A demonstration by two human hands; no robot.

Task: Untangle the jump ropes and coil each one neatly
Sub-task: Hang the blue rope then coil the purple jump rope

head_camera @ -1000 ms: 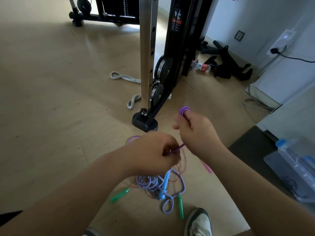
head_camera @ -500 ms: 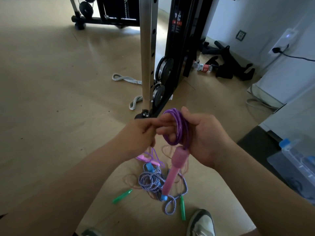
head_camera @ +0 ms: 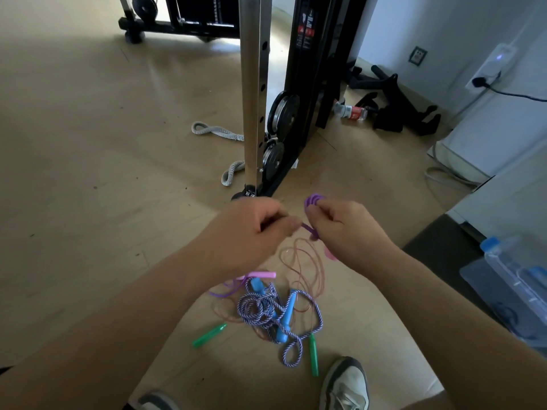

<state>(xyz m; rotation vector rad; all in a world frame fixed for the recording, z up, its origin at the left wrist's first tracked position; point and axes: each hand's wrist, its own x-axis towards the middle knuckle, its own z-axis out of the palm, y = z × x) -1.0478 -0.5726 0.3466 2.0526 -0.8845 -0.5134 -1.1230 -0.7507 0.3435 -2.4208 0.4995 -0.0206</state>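
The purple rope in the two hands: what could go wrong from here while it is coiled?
1. The purple rope, held in loops by the right hand and pinched by the left hand, seems to trail down into the pile; pulling may tighten it around the striped rope and the thin reddish cord.
2. The small loops could slip out of that grip.
3. A green handle lies beside the shoe; a step may land on it.

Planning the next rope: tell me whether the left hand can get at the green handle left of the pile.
Probably yes. The green handle lies bare on the floor, but the left hand pinches the purple rope and must let go first.
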